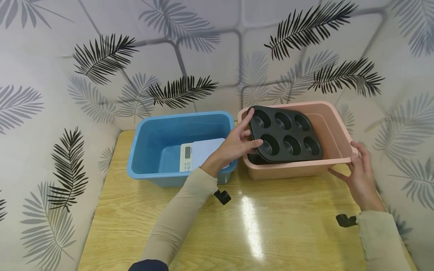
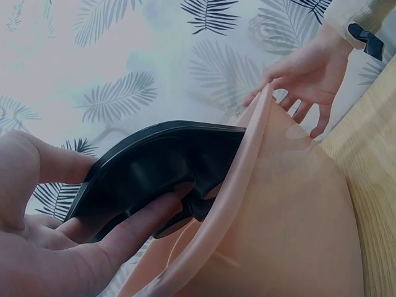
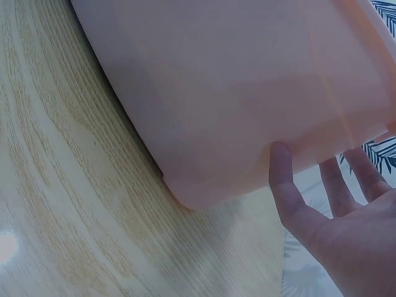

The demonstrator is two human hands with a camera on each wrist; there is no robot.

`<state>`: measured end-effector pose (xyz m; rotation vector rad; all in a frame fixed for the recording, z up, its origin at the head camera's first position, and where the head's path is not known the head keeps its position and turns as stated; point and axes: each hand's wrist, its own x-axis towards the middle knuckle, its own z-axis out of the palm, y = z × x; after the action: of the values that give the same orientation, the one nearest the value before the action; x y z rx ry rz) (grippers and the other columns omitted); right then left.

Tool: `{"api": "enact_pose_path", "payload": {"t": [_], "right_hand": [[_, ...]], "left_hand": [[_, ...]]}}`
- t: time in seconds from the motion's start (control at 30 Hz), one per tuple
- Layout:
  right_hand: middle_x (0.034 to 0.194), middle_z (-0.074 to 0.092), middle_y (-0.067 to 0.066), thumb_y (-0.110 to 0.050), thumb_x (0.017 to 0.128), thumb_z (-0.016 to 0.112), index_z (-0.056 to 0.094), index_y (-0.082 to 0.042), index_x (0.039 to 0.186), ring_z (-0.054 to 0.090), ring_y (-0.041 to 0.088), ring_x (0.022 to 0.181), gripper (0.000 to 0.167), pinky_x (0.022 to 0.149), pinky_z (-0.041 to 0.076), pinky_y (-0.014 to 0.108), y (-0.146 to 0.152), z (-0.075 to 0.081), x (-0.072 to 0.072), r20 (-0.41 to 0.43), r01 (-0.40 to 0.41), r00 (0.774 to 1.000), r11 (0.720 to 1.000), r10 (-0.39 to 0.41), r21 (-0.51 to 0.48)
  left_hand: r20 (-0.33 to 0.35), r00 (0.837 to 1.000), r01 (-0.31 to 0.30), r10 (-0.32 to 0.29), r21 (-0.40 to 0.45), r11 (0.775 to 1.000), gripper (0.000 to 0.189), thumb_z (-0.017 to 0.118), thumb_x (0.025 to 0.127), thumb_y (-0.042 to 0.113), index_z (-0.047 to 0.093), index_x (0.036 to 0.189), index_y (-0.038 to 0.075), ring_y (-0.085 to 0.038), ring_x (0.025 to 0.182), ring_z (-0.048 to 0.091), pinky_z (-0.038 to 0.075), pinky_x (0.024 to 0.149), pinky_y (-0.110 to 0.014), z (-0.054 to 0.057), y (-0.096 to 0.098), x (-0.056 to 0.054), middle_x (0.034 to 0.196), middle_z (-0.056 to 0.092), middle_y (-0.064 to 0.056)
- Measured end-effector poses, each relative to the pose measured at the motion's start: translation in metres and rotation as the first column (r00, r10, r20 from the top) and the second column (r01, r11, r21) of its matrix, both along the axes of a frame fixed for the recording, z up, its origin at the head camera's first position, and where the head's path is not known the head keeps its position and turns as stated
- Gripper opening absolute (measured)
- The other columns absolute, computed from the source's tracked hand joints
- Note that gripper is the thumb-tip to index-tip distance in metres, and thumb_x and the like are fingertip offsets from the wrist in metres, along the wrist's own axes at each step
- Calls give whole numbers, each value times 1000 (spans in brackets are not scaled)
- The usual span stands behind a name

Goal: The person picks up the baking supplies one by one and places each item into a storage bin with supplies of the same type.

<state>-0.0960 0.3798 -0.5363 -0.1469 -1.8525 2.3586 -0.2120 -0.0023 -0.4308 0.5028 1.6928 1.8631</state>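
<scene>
A black six-cup muffin tin [image 1: 286, 131] lies tilted in the pink plastic bin [image 1: 288, 171], its left end raised near the rim. My left hand [image 1: 234, 143] grips that end, thumb on the top edge near a front cup. In the left wrist view, fingers reach under the muffin tin [image 2: 148, 167] beside its cup undersides. Another dark surface shows below the tin's front left corner. At the bin's front right corner, my right hand [image 1: 362, 182] holds the rim and wall. The right wrist view shows those fingers [image 3: 281, 167] against the pink bin's outer wall [image 3: 216, 93].
Left of the pink bin stands a blue plastic bin [image 1: 145, 175] with a white kitchen scale [image 1: 185, 154] inside. Both bins sit on a wooden table [image 1: 217, 233] close to the wall covering [image 1: 210, 56] with its leaf print. My left forearm crosses the blue bin's front right corner.
</scene>
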Motion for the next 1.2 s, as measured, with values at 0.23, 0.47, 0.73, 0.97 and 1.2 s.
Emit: {"api": "enact_pose_path", "payload": {"t": [0.23, 0.47, 0.73, 0.97, 1.2], "right_hand": [[167, 34, -9, -32, 120, 43, 30, -36, 168, 32, 16, 157, 50, 83, 65, 24, 2, -1, -2, 16, -4, 1000, 1000, 3, 28], [166, 34, -9, -30, 120, 42, 30, -35, 168, 32, 16, 156, 50, 83, 66, 25, 2, -2, -1, 14, -11, 1000, 1000, 10, 26], [166, 33, -9, -29, 120, 41, 30, -35, 168, 31, 15, 156, 50, 84, 66, 25, 3, -2, 0, 2, -29, 1000, 999, 29, 12], [166, 35, -10, -29, 120, 41, 31, -35, 168, 36, 12, 153, 50, 85, 66, 26, 3, -3, 1, -5, -37, 999, 999, 37, -8], [165, 35, -9, -28, 120, 42, 31, -35, 167, 37, 12, 152, 48, 85, 66, 27, 4, -2, -1, -13, -32, 999, 999, 31, -41]], "left_hand": [[7, 1000, -14, 14, -4, 1000, 101, 64, 108, -2, 5, 176, 42, -50, 131, 68, 66, 99, -44, -3, 6, -2, 162, 57, -23], [32, 999, -17, 18, -8, 1000, 100, 63, 108, -2, 5, 176, 43, -50, 130, 69, 65, 100, -46, -6, 12, -2, 160, 59, -23], [63, 998, -14, 14, -3, 1000, 101, 63, 108, -4, 6, 176, 44, -51, 130, 69, 65, 100, -48, -9, 18, -3, 159, 58, -25], [106, 994, 17, -15, -18, 1000, 101, 60, 109, -3, -1, 177, 40, -51, 138, 63, 57, 110, -58, -10, 21, -2, 171, 45, -23], [51, 997, 68, -57, -230, 971, 89, 56, 114, 21, -4, 177, 36, -30, 172, 18, 42, 129, -55, 14, 13, 9, 186, 2, -12]]}}
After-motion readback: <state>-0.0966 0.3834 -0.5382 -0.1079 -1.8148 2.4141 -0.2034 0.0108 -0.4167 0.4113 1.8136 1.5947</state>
